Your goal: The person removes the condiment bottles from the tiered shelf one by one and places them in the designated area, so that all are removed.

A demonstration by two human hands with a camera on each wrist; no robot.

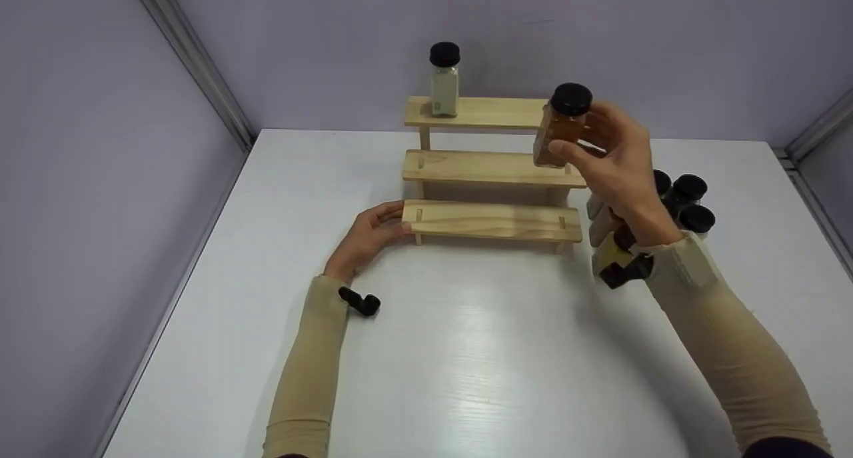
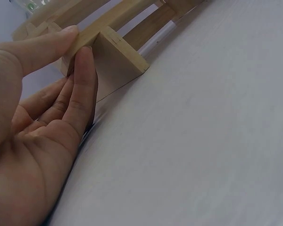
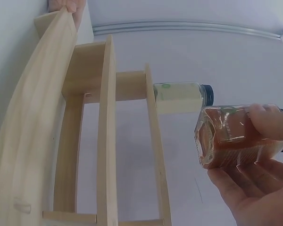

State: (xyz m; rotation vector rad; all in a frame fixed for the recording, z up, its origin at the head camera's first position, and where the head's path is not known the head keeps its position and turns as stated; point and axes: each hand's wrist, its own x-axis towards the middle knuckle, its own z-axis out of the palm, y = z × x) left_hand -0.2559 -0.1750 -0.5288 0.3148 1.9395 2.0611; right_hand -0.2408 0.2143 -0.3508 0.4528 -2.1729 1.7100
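A three-tier wooden rack stands on the white table. My left hand pinches the left end of its lowest shelf, thumb on top and fingers beneath, as the left wrist view also shows. In my right hand is a spice jar with reddish-brown contents and a black lid, gripped between thumb and fingers. It is in the air before the right part of the upper shelves, apart from the rack in the right wrist view. Another spice jar, pale inside and black-lidded, stands upright on the left of the top shelf.
Several more black-lidded jars stand grouped right of the rack, partly hidden by my right wrist; one jar there looks yellow. A pale wall rises behind the table, with side panels at left and right.
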